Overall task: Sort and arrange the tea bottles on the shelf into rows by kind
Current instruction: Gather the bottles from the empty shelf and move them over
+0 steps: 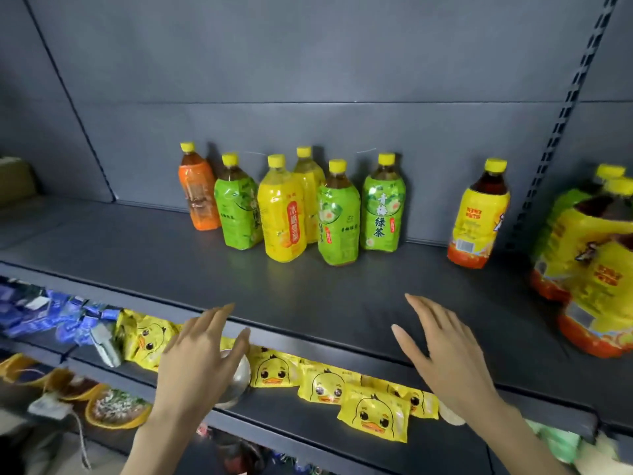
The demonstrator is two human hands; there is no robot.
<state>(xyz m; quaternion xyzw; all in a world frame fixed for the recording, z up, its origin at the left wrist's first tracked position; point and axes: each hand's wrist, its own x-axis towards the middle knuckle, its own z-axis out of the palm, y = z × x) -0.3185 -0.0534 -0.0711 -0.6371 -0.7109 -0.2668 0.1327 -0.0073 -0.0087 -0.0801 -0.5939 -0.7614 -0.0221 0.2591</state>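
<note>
At six o'clock by the shelf (342, 286), the left hand (195, 358) and right hand (445, 351) are spread wide, holding nothing; tea bottles (281, 214) stand at twelve.

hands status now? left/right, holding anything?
Left hand: open, fingers spread, holding nothing.
Right hand: open, fingers straight, holding nothing, over the shelf edge.

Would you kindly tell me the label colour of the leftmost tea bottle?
Orange; the leftmost bottle shows best in the head view.
</note>
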